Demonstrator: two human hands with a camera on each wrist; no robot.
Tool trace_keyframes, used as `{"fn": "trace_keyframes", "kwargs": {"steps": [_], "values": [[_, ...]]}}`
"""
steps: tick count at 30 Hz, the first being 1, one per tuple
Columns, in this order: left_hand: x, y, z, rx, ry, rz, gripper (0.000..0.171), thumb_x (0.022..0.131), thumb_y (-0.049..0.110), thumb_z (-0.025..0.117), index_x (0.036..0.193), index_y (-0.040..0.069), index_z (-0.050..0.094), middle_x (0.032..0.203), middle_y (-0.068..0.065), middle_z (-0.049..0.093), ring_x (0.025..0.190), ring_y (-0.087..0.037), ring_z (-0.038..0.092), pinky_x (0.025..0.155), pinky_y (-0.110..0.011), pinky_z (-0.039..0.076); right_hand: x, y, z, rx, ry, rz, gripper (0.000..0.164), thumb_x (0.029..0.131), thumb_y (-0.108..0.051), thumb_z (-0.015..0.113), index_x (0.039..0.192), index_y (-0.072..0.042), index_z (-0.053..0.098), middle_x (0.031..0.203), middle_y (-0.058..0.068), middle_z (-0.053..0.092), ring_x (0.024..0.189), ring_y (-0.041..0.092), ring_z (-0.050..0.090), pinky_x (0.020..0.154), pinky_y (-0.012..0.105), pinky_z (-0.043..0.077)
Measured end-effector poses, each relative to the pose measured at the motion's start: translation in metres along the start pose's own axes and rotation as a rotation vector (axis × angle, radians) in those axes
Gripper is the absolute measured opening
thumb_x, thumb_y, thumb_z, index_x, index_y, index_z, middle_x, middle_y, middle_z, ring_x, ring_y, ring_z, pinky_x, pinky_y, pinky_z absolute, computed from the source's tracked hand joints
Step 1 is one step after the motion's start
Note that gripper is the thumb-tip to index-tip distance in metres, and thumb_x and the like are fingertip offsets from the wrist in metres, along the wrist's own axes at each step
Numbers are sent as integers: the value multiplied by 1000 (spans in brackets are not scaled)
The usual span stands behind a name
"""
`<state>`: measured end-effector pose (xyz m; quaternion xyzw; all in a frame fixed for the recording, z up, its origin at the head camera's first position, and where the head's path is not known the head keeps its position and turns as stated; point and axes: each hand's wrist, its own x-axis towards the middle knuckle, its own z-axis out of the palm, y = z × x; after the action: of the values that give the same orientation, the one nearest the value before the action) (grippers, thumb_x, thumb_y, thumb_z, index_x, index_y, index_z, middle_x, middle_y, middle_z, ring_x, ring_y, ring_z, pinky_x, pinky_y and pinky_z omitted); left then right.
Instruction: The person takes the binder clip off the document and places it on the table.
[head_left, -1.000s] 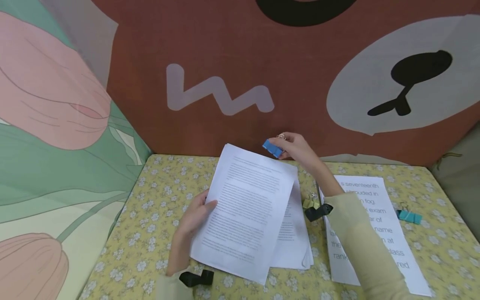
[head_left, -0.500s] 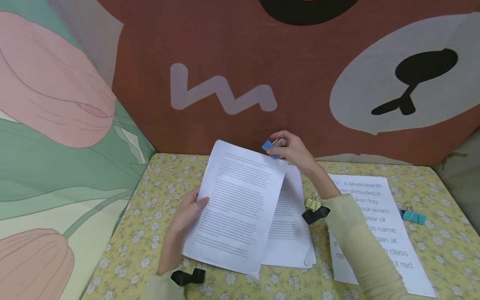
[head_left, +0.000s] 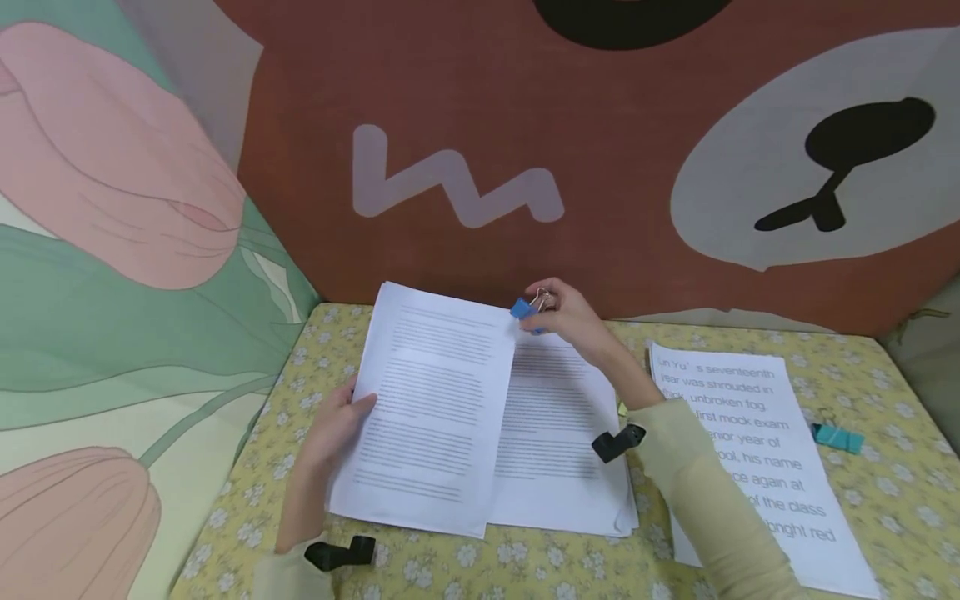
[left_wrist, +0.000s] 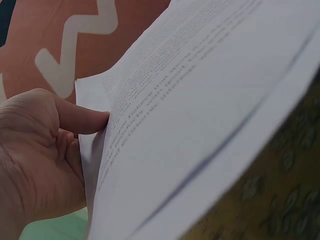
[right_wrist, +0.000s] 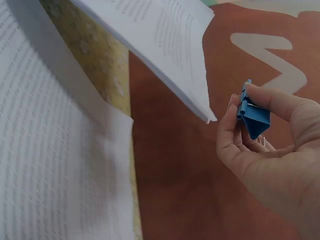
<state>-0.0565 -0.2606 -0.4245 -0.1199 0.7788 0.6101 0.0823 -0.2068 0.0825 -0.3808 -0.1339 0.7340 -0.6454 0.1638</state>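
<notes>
My left hand grips a stack of printed sheets by its left edge, thumb on top and the other fingers behind the paper. The stack is raised and tilted, as the left wrist view shows. At its top right corner, my right hand holds a blue binder clip between thumb and fingers. In the right wrist view the blue clip is just apart from the stack's corner. A second stack of printed pages lies on the table, partly covered by the held one.
On the right lies a large-print stack, partly hidden by the right sleeve. A teal binder clip sits beyond it. A yellow clip barely shows behind the right wrist. The flowered tabletop meets a brown printed backdrop.
The left hand has carried the held stack leftward, uncovering more of the pages beneath. The right hand has followed left and slightly down, and the blue clip has turned in its fingers.
</notes>
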Motion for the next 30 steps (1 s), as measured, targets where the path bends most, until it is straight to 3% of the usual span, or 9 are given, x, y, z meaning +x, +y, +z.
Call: {"fn": "trace_keyframes", "kwargs": {"steps": [5, 9, 13, 21, 30], "values": [[-6, -3, -20, 33, 34, -17, 54, 108, 9, 42, 159, -4, 30, 136, -26, 59, 103, -20, 66, 90, -20, 48, 0, 9, 15, -12, -46, 24, 53, 89, 1, 76, 135, 4, 50, 87, 5, 60, 83, 17, 65, 87, 42, 57], [-12, -7, -34, 60, 68, -19, 54, 108, 8, 43, 159, -5, 30, 135, -26, 60, 100, -15, 67, 89, -18, 47, -1, 14, 27, -27, -83, 71, 54, 89, -2, 78, 137, 2, 51, 87, 7, 64, 82, 19, 70, 90, 46, 57], [-16, -11, -45, 51, 85, -19, 52, 108, 6, 43, 156, -9, 31, 129, -26, 62, 94, -10, 67, 86, -17, 48, -1, 21, 35, -48, -126, 78, 55, 89, -3, 78, 137, 1, 52, 89, 7, 66, 81, 19, 69, 85, 39, 58], [-20, -17, -57, 52, 103, -44, 51, 109, 8, 43, 155, -10, 31, 125, -23, 64, 91, -10, 68, 82, -21, 52, -5, 37, 54, -54, -202, 99, 54, 92, -1, 75, 139, 6, 48, 80, 3, 66, 79, 21, 67, 83, 44, 57], [-21, -21, -63, 45, 102, -45, 49, 110, 11, 44, 156, -6, 35, 116, -13, 67, 87, -12, 68, 77, -25, 55, -9, 49, 79, -193, -278, 95, 50, 97, -16, 74, 138, 4, 52, 81, 4, 64, 75, 15, 60, 72, 34, 55]]}}
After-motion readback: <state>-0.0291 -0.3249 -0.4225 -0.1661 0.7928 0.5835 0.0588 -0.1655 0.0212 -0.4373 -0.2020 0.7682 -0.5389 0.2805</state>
